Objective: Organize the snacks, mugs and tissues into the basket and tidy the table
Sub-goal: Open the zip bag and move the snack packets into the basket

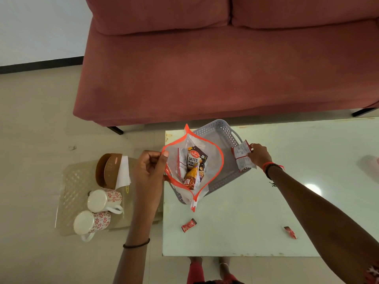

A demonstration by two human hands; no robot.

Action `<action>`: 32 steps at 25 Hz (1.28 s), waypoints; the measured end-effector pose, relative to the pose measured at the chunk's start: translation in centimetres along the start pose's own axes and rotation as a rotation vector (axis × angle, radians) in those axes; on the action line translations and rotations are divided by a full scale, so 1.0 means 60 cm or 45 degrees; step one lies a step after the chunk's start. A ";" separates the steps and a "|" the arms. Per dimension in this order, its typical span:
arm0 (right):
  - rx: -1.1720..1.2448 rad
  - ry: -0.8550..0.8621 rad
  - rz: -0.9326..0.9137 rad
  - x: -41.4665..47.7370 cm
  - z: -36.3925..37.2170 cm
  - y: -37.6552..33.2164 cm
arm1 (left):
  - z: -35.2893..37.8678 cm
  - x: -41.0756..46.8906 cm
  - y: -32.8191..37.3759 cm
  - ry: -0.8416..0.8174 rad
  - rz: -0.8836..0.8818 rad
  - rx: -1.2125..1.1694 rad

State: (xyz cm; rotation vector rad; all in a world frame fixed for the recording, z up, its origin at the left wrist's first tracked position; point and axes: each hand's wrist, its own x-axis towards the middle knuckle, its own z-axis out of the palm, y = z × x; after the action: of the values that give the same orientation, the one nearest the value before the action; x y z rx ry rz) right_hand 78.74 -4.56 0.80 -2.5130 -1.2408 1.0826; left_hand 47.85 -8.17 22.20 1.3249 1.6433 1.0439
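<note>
The grey basket [222, 140] on the desk [266, 212] is mostly hidden behind the clear orange-rimmed zip bag [213, 158], so what's in the basket is hard to say. The bag's mouth gapes toward the camera, long axis running away from the person, peanut packet [194, 157] inside. Left hand [148, 173] pinches the bag's rim. Right hand [259, 154] has fingers closed on a small sachet [242, 156] over the basket's edge.

red sofa [225, 68] behind table | pale tiled floor [30, 119] | white wall [41, 27] with dark skirting
</note>
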 end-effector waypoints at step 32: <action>-0.164 -0.024 -0.125 0.016 0.016 -0.007 | -0.012 -0.019 -0.018 -0.023 -0.014 -0.041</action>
State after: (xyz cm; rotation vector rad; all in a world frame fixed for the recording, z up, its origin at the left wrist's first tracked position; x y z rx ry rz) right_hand 78.24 -3.73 -0.25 -2.5073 -1.4666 1.0380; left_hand 46.97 -9.50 21.53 1.2992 1.6126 1.0445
